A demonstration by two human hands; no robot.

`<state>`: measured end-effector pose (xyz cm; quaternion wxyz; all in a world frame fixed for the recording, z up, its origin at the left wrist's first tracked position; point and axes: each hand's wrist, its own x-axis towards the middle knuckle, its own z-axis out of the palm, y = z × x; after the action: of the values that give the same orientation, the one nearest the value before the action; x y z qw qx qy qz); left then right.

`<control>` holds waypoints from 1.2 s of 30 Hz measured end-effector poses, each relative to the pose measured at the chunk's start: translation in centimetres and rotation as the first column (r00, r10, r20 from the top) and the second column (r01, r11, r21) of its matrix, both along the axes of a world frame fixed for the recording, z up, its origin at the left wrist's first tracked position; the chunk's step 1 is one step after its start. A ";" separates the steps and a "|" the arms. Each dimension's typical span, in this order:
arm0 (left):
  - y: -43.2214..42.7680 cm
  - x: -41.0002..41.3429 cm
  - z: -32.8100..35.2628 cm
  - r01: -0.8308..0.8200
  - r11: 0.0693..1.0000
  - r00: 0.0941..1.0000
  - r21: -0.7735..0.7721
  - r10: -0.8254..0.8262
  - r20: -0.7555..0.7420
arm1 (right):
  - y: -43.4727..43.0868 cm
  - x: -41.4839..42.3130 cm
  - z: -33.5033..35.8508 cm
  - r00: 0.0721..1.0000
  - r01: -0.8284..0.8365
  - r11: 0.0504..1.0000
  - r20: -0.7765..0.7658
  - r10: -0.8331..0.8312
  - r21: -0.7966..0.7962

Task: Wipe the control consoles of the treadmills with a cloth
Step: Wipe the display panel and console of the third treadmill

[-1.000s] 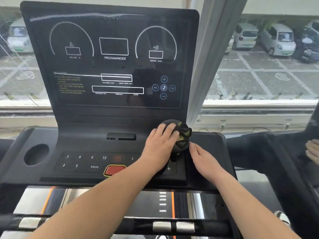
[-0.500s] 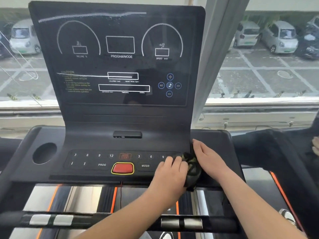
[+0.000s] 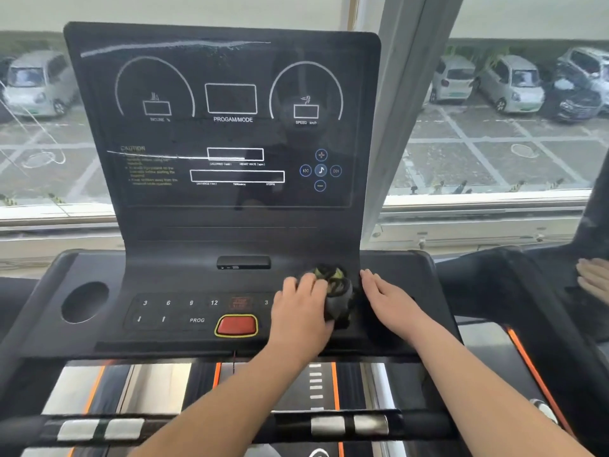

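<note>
Reading off the upright console display panel (image 3: 230,127): "PROGAM/MODE" dead centre, "INCLINE %" under the left arc, "SPEED km/h" under the right, and a yellow "CAUTION" block at lower left, its small print too blurred to make out. Picking out 3, 6, 9, 12 and "PROG" along the keypad deck (image 3: 171,311), plus a red button (image 3: 236,325) ringed in yellow near the front edge. Gripping the dark bunched cloth (image 3: 336,291) with the left hand (image 3: 303,315), curling the fingers over it and pressing it down at the right end of that deck. Laying the right hand (image 3: 392,301) flat just beside the cloth, fingers straight, holding nothing. Spotting a round cup recess (image 3: 85,301) at the deck's left corner, showing only dark inside. Facing a window (image 3: 494,159) looking out on a car park with parked cars (image 3: 509,84). Catching a grip bar (image 3: 197,427) with silver pads along the bottom.
</note>
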<state>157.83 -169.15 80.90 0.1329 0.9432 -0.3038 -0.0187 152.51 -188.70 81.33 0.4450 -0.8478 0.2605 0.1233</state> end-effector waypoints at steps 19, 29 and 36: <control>10.2 5.2 1.8 0.065 0.989 0.998 0.136 -0.061 -0.034 | 9.0 2.9 1.2 0.963 0.066 0.821 0.252 0.097 -0.568; 14.6 7.7 3.0 -0.223 0.966 0.958 0.131 0.242 -0.152 | 13.3 6.3 1.3 0.972 0.046 0.857 0.221 0.080 -0.513; 8.6 4.8 1.6 0.193 0.981 0.952 -0.020 -0.192 -0.240 | 11.7 5.1 1.0 0.938 0.287 0.868 0.303 -0.169 -0.404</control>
<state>162.63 -160.52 82.50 0.1644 0.9002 -0.3757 -0.1464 157.66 -177.01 82.34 0.2821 -0.8982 0.3207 -0.1041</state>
